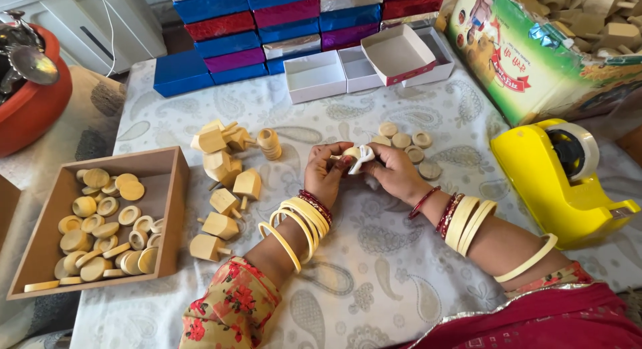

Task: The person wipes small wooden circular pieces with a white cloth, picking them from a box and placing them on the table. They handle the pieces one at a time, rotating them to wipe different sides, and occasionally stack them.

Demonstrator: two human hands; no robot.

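My left hand (326,173) and my right hand (394,173) meet over the middle of the patterned cloth (374,269). Between their fingertips they hold a small round wooden piece (351,152) together with a bit of white material (364,157). The left hand pinches the wooden piece, the right hand grips the white bit against it. Several wooden spinning tops (224,182) lie just left of my left hand. Several flat wooden discs (408,145) lie just beyond my right hand. Both wrists carry cream and red bangles.
A wooden tray (170,188) full of round wooden pieces sits at left. A yellow tape dispenser (555,182) stands at right. Open white boxes (314,74) and stacked shiny coloured boxes (267,21) line the far edge. A sack of wooden parts (528,61) lies far right, a red bowl (33,115) far left.
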